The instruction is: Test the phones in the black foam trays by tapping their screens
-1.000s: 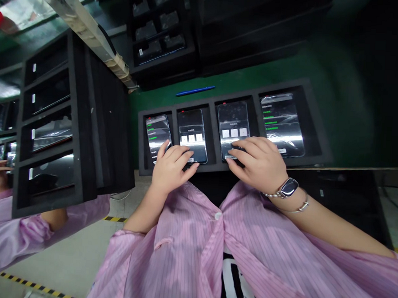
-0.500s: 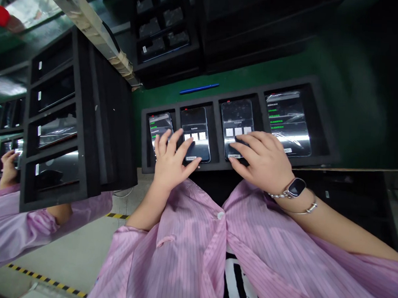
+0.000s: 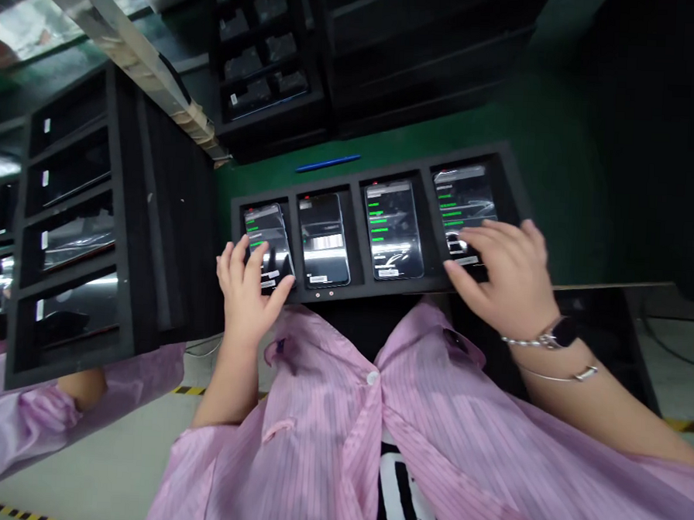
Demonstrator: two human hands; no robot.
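1. Left hand: open, gripping nothing, fingertips on end phone just ahead of palm.
2. Right hand: open, fingers flat on opposite end phone.
3. Likely step: tapping screens in foam tray; middle phones between hands untouched.
4. Next tap: light fingertip touch, phones left seated.

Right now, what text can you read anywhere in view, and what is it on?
"0" or "O": white print on the black shirt, half hidden by the coat.
Green lines on the phone screens: too blurred to read.
White labels at the phones' near ends: too small.
White tags on the rack: too small.
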